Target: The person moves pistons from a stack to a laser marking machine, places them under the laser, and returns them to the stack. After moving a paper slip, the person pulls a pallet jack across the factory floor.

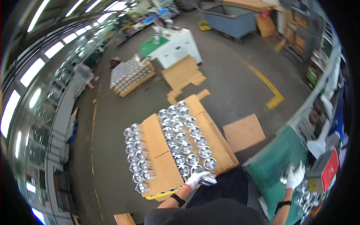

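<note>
My left hand [195,180], in a white glove, is closed on a shiny metal cup [209,180] lying tilted at the near edge of a cardboard sheet. Beside it stand rows of similar silver cups [186,148] on the cardboard [159,137], with another group of cups [139,155] along its left side. Out to the right, my gloved right hand [295,176] is over a green textured mat [268,165]. Its fingers are curled round a small shiny metal piece [285,174], partly hidden by the glove. More shiny pieces [309,198] lie just below that hand.
A red and grey box [329,170] stands right of the mat. Flat cardboard pieces [244,132] lie on the floor. Farther off are another loaded pallet [131,75], a white cabinet with a green top [178,47] and a blue-grey wheeled bin [230,24]. Machinery lines the left wall.
</note>
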Demonstrator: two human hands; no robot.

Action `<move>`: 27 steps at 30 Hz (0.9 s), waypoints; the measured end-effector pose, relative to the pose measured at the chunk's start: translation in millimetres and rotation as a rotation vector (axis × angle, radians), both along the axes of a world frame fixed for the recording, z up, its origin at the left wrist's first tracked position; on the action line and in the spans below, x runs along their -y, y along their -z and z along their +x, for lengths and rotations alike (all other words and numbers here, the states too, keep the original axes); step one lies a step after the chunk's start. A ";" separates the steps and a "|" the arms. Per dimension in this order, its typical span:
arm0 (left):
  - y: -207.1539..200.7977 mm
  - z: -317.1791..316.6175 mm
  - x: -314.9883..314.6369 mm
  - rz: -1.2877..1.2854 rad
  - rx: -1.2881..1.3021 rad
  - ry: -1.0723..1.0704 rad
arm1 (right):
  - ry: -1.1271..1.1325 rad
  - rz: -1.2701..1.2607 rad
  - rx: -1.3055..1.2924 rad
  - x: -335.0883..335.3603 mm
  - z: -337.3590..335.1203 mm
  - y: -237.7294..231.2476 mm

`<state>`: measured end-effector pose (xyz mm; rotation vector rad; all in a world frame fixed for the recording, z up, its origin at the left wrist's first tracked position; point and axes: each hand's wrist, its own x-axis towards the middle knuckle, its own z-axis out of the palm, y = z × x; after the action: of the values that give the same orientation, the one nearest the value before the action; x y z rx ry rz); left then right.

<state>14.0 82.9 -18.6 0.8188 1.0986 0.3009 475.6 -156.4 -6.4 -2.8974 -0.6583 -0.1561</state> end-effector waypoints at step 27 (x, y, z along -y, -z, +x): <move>-39.5 -51.5 198.7 -0.044 0.419 0.073 | -0.020 0.859 -0.930 210.4 -375.9 115.9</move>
<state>-37.4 -115.7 20.9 0.7145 0.6793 0.3668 99.7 -366.8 -122.3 -1.8197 -0.3067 0.6903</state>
